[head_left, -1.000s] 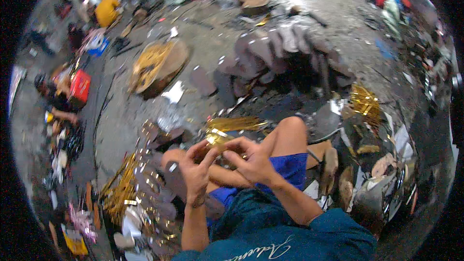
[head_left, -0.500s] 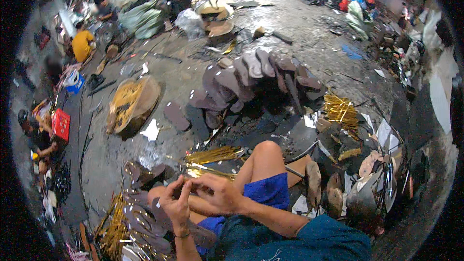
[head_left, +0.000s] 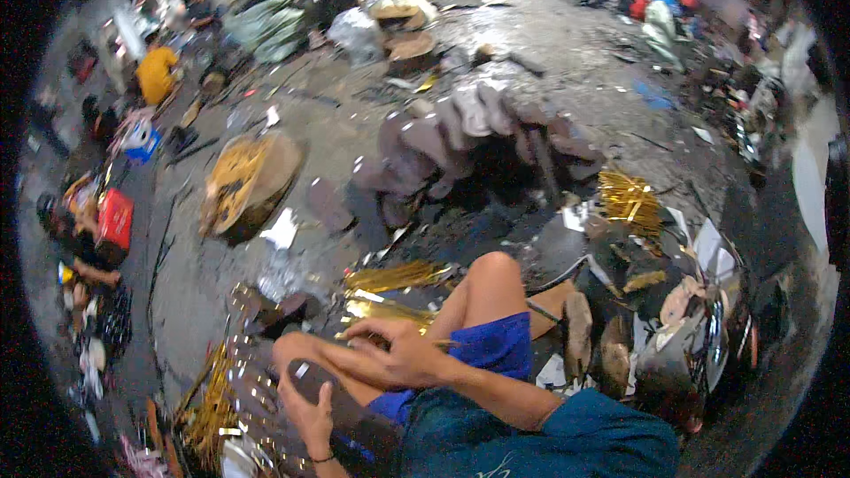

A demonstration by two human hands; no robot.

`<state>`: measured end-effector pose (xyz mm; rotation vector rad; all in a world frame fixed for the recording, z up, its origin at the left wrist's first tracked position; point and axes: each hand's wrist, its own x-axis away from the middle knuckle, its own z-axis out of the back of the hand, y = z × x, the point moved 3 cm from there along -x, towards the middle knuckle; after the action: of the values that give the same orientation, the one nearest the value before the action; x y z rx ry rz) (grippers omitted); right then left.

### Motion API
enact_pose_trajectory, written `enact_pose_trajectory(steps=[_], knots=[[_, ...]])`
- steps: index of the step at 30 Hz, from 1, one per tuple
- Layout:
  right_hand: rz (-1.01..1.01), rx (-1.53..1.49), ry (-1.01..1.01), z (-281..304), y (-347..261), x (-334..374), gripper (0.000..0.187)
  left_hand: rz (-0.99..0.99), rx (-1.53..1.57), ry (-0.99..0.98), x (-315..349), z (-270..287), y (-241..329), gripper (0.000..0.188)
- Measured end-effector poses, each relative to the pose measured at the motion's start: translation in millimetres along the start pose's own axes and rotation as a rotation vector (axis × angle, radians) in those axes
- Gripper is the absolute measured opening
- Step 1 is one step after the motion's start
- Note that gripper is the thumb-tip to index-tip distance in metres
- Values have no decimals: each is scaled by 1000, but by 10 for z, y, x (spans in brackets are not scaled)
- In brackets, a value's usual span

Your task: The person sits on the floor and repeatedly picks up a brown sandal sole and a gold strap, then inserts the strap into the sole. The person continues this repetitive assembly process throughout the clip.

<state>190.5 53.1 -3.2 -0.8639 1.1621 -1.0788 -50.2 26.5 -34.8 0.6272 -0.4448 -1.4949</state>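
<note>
My left hand (head_left: 306, 412) is low over my lap, thumb and fingers closed around the edge of a dark brown sandal sole (head_left: 312, 378) with a small white mark. Further right, my right hand (head_left: 403, 352) has curled fingers above my shin; a thin brownish thing seems to show behind it, too blurred to name. Just beyond that hand lie bundles of gold strips (head_left: 397, 277). More brown soles with shiny gold bits (head_left: 252, 389) are heaped left of my leg, beside another gold strip bundle (head_left: 210, 398).
Ahead, a curved row of brown soles (head_left: 416, 143) stands on the dark floor. A tub with yellow contents (head_left: 241, 179) sits left of it. To the right are gold strips (head_left: 627, 199), wooden shoe-shaped blocks (head_left: 578, 335) and scraps. Other people sit at the left and far back.
My hands were together with fingertips nearly touching; now they are apart. The left has dropped toward my lap onto the sole, and the right stays near the gold strips. The view shifted slightly.
</note>
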Motion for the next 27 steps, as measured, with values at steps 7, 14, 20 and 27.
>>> enact_pose_trajectory(steps=[7, 14, 20, 27], knots=[[-234, -121, -42, -54, -105, -32, 18, 15, 514, -10, -258, 123, 632, 40], [-157, 166, -75, -24, -297, -133, 17, 45, 614, 21, -211, 43, 813, 31], [-194, 263, -158, 28, -191, -136, 17, 7, 530, 28, -147, -97, 661, 26], [-195, 138, -27, -382, 219, -8, 27, -158, 328, 124, -72, -125, 614, 23]])
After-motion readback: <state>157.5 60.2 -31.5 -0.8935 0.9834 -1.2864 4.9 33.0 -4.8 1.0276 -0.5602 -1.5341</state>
